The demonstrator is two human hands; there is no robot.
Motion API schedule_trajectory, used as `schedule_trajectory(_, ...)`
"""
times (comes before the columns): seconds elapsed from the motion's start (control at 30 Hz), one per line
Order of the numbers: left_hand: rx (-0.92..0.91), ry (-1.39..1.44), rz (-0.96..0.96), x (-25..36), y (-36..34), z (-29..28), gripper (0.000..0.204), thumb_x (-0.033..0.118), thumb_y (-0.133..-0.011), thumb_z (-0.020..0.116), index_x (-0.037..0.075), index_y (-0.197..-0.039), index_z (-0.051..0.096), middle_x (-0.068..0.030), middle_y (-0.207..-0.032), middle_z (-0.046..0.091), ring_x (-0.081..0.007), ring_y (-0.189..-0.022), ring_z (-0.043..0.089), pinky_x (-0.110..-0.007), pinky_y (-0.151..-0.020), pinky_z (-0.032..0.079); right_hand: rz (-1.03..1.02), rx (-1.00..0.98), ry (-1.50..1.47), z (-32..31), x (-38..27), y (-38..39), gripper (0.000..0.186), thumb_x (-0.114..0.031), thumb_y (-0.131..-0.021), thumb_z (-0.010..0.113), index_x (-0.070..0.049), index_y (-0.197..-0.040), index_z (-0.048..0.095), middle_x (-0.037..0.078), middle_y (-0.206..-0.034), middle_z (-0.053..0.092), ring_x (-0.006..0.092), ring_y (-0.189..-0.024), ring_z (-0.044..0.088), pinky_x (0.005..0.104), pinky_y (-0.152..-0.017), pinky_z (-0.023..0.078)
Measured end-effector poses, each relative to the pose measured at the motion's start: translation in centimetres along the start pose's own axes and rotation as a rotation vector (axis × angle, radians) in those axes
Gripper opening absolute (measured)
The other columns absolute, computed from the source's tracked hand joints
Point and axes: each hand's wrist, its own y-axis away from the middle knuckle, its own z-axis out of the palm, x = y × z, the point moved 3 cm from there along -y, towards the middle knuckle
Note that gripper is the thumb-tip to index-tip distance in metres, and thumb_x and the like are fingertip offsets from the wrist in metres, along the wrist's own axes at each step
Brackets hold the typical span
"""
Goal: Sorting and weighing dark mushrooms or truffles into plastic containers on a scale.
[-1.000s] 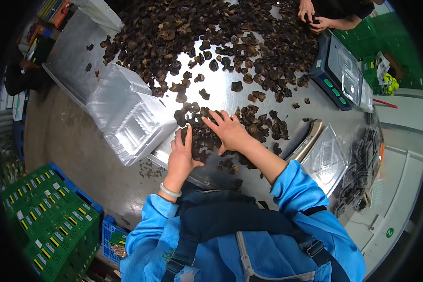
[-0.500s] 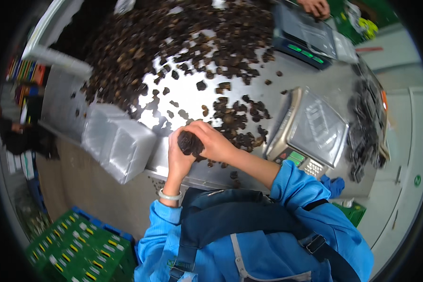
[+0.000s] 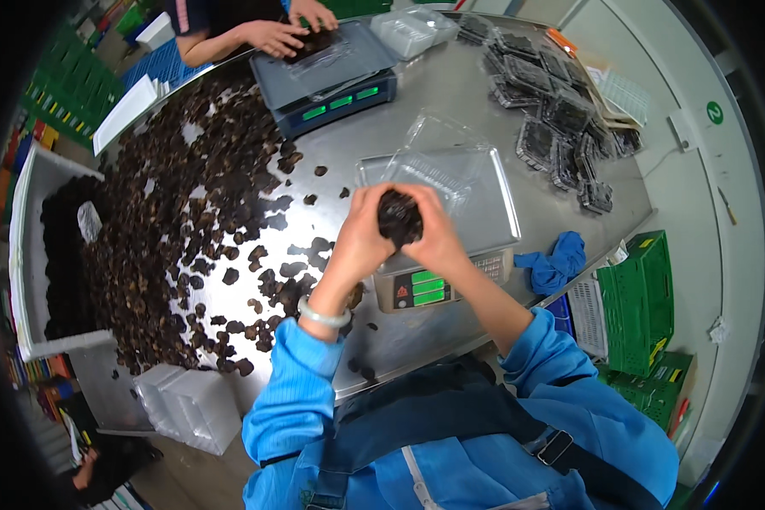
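Observation:
Cupped between my left hand [image 3: 366,228] and my right hand [image 3: 433,231] is a clump of dark, wrinkled mushroom-like pieces [image 3: 400,218]. Both hands are closed round it from opposite sides. They are held over the near scale [image 3: 405,291], which has a green lit display. An open clear plastic tray with its lid [image 3: 440,174] lies on the scale's pan, partly hidden behind my hands. To the left, many more loose brown pieces [image 3: 157,212] are spread over the steel table [image 3: 331,223].
Filled clear packs [image 3: 561,110] are piled at the far right. A blue cloth [image 3: 556,263] lies right of the scale, above green crates [image 3: 637,297]. Another person's hands [image 3: 285,36] work at a second scale [image 3: 327,81]. Stacked clear trays [image 3: 191,406] stand at the near left, by a white foam box [image 3: 27,255].
My hands, still holding the clump, have gone from over the loose pieces to over the near scale on the right. The view has turned right, bringing the packs and the other person's hands into fuller sight.

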Motion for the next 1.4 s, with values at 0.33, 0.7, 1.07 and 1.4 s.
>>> schedule_trajectory(0.33,-0.034,-0.208,-0.016,-3.7,-6.6,4.7,0.087,-0.011,-0.068,0.066,0.012,-0.149,0.044,-0.0188,-0.142,0.047,-0.0369,-0.126,0.055,-0.038,-0.105,0.048,0.22,-0.175,0.281,-6.0,7.8,0.4,0.085,0.006,-0.075,0.07,-0.009,-0.151,0.036,0.022,-0.149,0.041,0.0421,-0.136,0.044,0.0479,-0.112,0.042)
schedule_trajectory(0.7,0.18,-0.445,-0.101,-4.5,2.4,9.4,0.034,0.02,-0.079,0.081,0.005,-0.106,0.069,-0.0143,-0.103,0.067,-0.0339,-0.093,0.065,-0.043,-0.081,0.054,0.637,0.033,0.105,-6.5,14.9,4.4,0.077,-0.019,-0.083,0.077,0.004,-0.147,0.039,0.015,-0.091,0.073,0.0301,-0.084,0.073,0.037,-0.077,0.058)
schedule_trajectory(1.07,0.289,-0.188,0.058,2.8,2.8,9.1,0.024,0.006,-0.083,0.076,0.001,-0.104,0.068,-0.0131,-0.107,0.066,-0.0339,-0.089,0.065,-0.041,-0.076,0.055,0.622,-0.152,-0.029,-9.3,16.8,4.7,0.074,-0.003,-0.083,0.068,-0.001,-0.152,0.039,0.007,-0.084,0.069,0.0146,-0.068,0.064,0.0291,-0.067,0.052)
schedule_trajectory(1.4,0.58,-0.485,-0.18,-9.6,1.8,-2.5,0.032,0.003,-0.083,0.068,0.008,-0.114,0.063,-0.0149,-0.116,0.064,-0.0373,-0.103,0.06,-0.047,-0.088,0.05,0.524,-0.09,0.096,-13.9,13.5,5.7,0.065,-0.001,-0.09,0.068,-0.011,-0.15,0.045,0.006,-0.104,0.068,0.0092,-0.077,0.064,0.0267,-0.071,0.053)
